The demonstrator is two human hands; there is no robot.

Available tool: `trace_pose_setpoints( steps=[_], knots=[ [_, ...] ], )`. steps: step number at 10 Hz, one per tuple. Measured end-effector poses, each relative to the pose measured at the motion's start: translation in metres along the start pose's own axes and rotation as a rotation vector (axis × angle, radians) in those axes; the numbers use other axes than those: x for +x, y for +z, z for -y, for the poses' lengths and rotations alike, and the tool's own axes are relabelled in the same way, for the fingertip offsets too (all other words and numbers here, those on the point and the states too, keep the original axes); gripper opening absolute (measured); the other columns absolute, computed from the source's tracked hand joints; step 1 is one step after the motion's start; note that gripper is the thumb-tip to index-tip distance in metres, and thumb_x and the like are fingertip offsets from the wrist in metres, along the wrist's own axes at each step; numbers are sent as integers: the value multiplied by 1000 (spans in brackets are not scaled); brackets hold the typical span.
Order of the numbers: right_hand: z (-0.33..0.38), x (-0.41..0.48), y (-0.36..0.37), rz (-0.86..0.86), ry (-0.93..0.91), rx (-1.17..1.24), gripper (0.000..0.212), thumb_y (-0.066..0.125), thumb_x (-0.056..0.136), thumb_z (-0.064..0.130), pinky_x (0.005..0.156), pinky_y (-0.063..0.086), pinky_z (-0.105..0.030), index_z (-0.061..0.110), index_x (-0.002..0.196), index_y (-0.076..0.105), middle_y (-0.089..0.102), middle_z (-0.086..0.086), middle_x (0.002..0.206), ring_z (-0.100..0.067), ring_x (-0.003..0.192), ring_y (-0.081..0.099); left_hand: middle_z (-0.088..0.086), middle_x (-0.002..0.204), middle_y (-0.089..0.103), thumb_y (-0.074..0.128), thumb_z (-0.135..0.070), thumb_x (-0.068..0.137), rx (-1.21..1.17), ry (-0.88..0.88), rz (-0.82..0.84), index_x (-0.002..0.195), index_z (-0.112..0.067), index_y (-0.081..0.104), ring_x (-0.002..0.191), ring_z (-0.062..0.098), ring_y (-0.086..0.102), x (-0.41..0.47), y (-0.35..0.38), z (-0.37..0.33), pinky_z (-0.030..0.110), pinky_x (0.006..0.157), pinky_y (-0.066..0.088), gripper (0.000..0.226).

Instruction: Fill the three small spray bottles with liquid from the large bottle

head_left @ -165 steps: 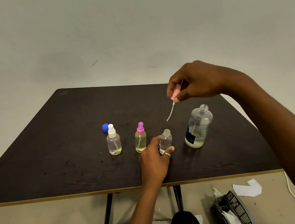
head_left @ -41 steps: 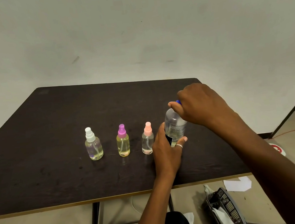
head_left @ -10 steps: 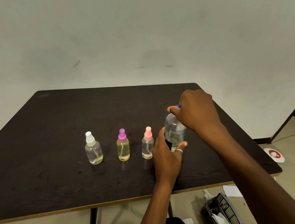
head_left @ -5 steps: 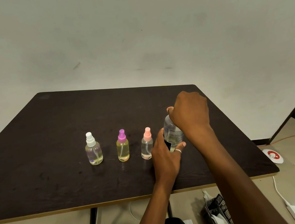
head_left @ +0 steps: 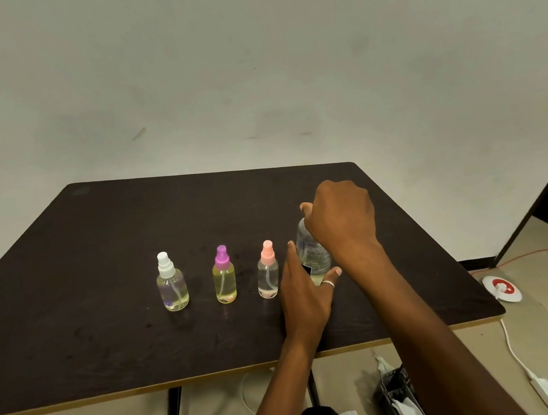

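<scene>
Dark table (head_left: 100,263) up front; beneath its near edge a black basket (head_left: 398,399), off the right corner a red-and-white disc (head_left: 501,288) and a white cable (head_left: 515,353).

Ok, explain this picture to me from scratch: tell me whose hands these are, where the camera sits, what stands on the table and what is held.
No machine here: a person works with two bare hands, and the single camera sits on their head, looking forward and down. On the dark table stand three small spray bottles in a row, each capped and holding liquid: the white-capped bottle, the purple-capped bottle and the pink-capped bottle. Next to the pink one stands the large bottle. The left hand holds its lower part; the right hand grips its top, which it hides.
</scene>
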State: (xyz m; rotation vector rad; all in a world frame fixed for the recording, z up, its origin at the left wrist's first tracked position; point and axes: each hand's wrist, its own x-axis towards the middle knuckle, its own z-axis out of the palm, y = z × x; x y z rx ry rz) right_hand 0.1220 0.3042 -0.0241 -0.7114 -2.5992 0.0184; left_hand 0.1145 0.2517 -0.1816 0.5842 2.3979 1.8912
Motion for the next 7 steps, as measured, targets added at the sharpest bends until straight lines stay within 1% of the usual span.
trace_pose_setpoints(
  steps=[1,2,3,4,5,6,7],
  knots=[
    [-2,-1,1,-10,2,33,33,57,94,41,59,44,-24,15,74,52,50,-1,67,-20,70,66,1,152,44,78,-41,79,105,-84,87,155,-17,22,139,19,44,-19,-6,-11,40,112,43,97],
    [-4,-2,5,-29,4,57,34,57,94,42,58,42,-25,15,74,51,49,0,65,-18,65,60,-8,139,57,76,-50,78,175,-37,62,143,-27,40,127,14,56,-36,-18,-18,37,103,51,78],
    [-9,-3,7,-33,18,96,44,54,93,50,57,41,-27,14,68,49,46,3,59,-18,64,60,-13,136,57,71,-52,83,302,67,-10,139,-28,47,125,10,56,-53,-53,-30,27,100,49,65],
    [-12,-5,10,-28,28,92,51,48,91,60,57,40,-29,15,68,48,46,2,60,-18,64,59,-10,134,59,69,-52,85,378,125,-62,139,-25,49,122,11,57,-55,-79,-36,23,94,48,63],
    [-11,-15,8,-81,63,41,62,35,88,73,60,40,-31,13,89,53,54,-1,77,-17,70,53,-12,131,61,67,-51,87,463,150,-82,136,-27,52,119,6,58,-52,-115,-41,15,89,42,57],
    [-9,-27,1,-128,65,59,65,31,89,73,63,43,-32,13,100,55,57,-3,89,-18,80,54,-11,135,60,65,-55,86,526,153,-77,140,-28,50,121,6,56,-55,-137,-39,20,93,44,61],
    [-1,-58,0,-148,-44,197,58,34,90,68,77,48,-33,17,106,58,59,-1,101,-17,93,53,-10,134,59,63,-55,86,591,159,-116,140,-30,49,121,8,56,-63,-159,-40,20,93,42,61]
  ],
)
